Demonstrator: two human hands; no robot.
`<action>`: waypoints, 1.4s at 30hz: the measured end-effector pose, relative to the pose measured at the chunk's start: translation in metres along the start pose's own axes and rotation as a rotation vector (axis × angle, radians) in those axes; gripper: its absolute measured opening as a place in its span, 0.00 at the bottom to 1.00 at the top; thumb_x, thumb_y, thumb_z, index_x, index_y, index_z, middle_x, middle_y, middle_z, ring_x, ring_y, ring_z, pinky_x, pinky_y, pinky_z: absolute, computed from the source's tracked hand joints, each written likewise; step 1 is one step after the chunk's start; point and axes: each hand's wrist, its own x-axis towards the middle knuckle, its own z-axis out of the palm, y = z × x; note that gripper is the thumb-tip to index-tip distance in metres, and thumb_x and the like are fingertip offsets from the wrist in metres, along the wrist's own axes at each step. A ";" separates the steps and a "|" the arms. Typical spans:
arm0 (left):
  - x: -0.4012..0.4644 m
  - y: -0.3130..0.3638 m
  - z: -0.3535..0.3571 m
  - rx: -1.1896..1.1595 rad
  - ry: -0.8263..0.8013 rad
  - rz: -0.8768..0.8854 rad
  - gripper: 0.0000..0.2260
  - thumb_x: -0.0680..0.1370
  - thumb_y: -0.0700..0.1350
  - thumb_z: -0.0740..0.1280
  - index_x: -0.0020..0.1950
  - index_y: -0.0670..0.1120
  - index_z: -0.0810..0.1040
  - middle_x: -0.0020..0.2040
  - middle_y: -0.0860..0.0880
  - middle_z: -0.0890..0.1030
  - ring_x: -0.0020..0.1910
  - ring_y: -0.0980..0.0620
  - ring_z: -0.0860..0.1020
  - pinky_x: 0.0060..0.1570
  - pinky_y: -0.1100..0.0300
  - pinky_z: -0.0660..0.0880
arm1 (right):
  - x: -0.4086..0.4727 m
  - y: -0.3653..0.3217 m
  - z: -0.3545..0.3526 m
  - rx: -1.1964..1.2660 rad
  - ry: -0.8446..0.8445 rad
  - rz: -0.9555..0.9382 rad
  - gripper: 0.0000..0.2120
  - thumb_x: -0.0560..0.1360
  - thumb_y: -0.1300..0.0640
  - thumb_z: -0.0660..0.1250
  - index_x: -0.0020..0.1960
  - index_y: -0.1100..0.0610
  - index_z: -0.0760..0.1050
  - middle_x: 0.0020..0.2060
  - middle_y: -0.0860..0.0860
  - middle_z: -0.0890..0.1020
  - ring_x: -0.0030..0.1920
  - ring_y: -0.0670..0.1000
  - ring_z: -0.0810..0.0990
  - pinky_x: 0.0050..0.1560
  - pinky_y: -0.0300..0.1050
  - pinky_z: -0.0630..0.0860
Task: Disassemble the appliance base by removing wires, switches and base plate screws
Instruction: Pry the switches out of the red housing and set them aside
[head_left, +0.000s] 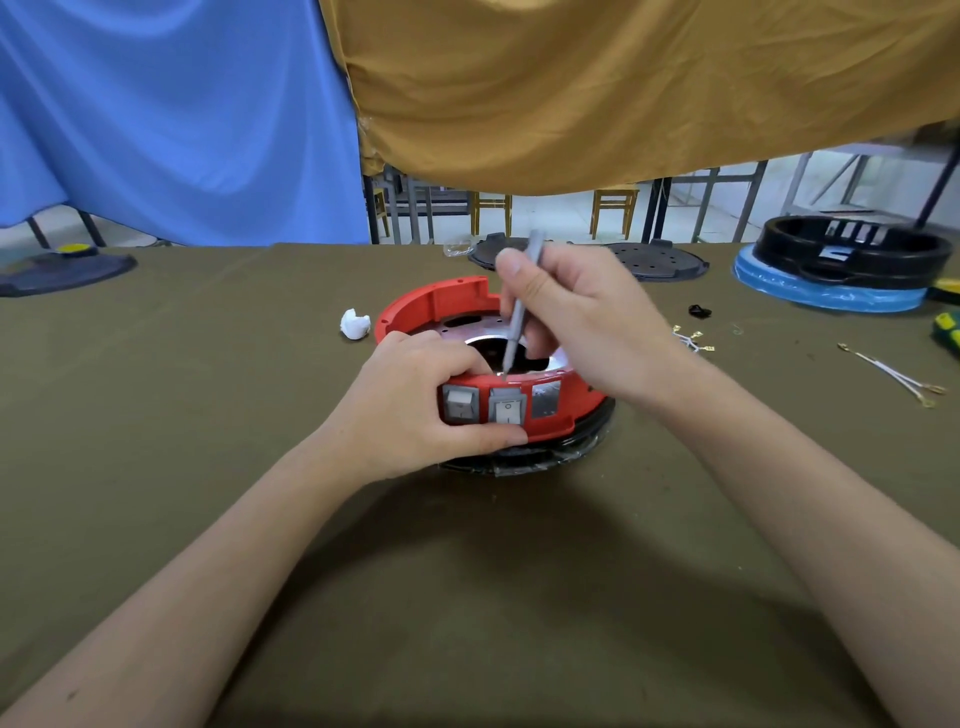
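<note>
— Right hand (587, 322) pinches a slim grey screwdriver (519, 317), tip down behind the middle rocker switch (507, 410); left hand (415, 410) grips the red appliance base (436, 301) at its near wall, mid-table.

— How will it handle?

— Light, rigid plastic, I'd judge; it could skid, so hold the rim beside the switches. Red ring, two grey switches, one socket apparently empty, loose wires (893, 374) lying right.

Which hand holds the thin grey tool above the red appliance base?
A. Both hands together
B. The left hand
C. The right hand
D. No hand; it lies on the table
C. The right hand grips the grey tool, tip down behind the middle switch, while the left hand holds the red base at the switches.
</note>
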 end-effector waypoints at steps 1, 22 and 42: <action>-0.001 0.000 0.000 0.005 0.000 -0.002 0.20 0.67 0.69 0.69 0.41 0.53 0.79 0.34 0.61 0.77 0.40 0.59 0.76 0.43 0.61 0.70 | 0.000 0.001 -0.006 0.035 0.009 0.019 0.18 0.84 0.49 0.60 0.40 0.56 0.77 0.26 0.48 0.78 0.27 0.45 0.77 0.31 0.39 0.74; -0.003 0.006 -0.012 -0.041 -0.129 -0.013 0.10 0.74 0.58 0.68 0.48 0.53 0.78 0.40 0.64 0.76 0.44 0.59 0.74 0.49 0.57 0.68 | 0.001 0.015 -0.036 0.241 -0.341 0.153 0.15 0.76 0.49 0.68 0.45 0.62 0.81 0.35 0.60 0.83 0.29 0.50 0.79 0.33 0.41 0.79; -0.001 0.009 -0.010 -0.017 -0.092 0.009 0.14 0.73 0.60 0.67 0.42 0.49 0.78 0.35 0.62 0.73 0.40 0.58 0.73 0.44 0.59 0.68 | 0.000 0.009 -0.033 0.198 -0.376 0.138 0.13 0.76 0.51 0.68 0.45 0.61 0.81 0.36 0.61 0.85 0.30 0.50 0.81 0.33 0.40 0.79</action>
